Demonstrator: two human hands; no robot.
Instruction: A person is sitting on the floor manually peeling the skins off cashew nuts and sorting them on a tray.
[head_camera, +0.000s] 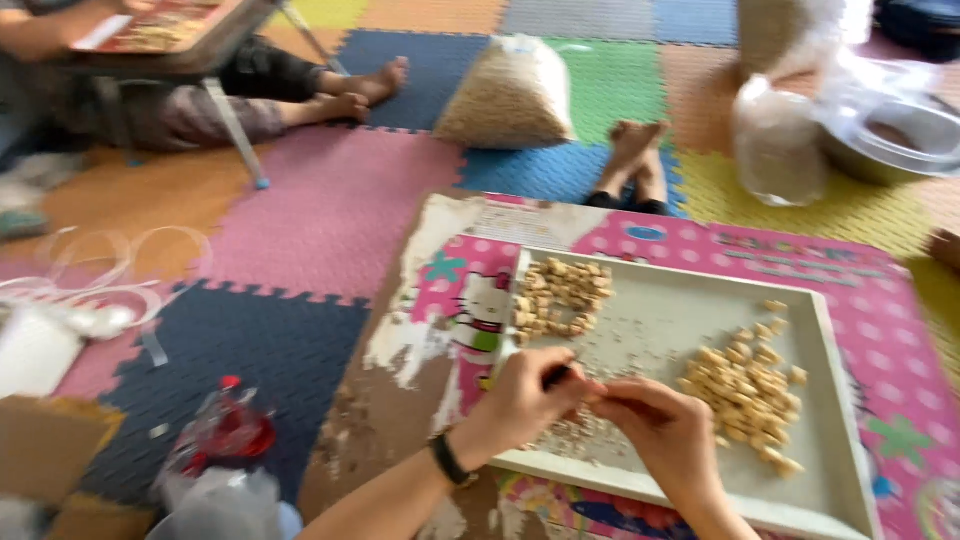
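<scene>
Both hands meet over the near edge of a shallow pale tray (660, 325) that sits on a low pink patterned table (890, 330), so that scraps fall inside its rim and not on the floor mats. The left hand (520, 400), with a dark band at the wrist, is closed around a small dark-handled tool (558, 376) whose tip points toward 3 o'clock, at the right hand (665, 430). The right hand's fingers (625, 398) are pinched together as if on a small piece, but blur hides it, so I cannot tell what they clamp. Directly under the hands lies a scatter of fine bits (575, 440), seemingly the waste. At 11 o'clock on the tray is one heap of tan nuts (560, 297); at 3 o'clock, just beside the right hand, a larger heap (745, 390). The two lie well apart, which looks like a way of keeping sorted lots separate. Beyond the table, at 12 o'clock, a full clear bag (510, 95) rests on the coloured mats (330, 210), and another person's bare feet (635, 150) show just past the table edge.
</scene>
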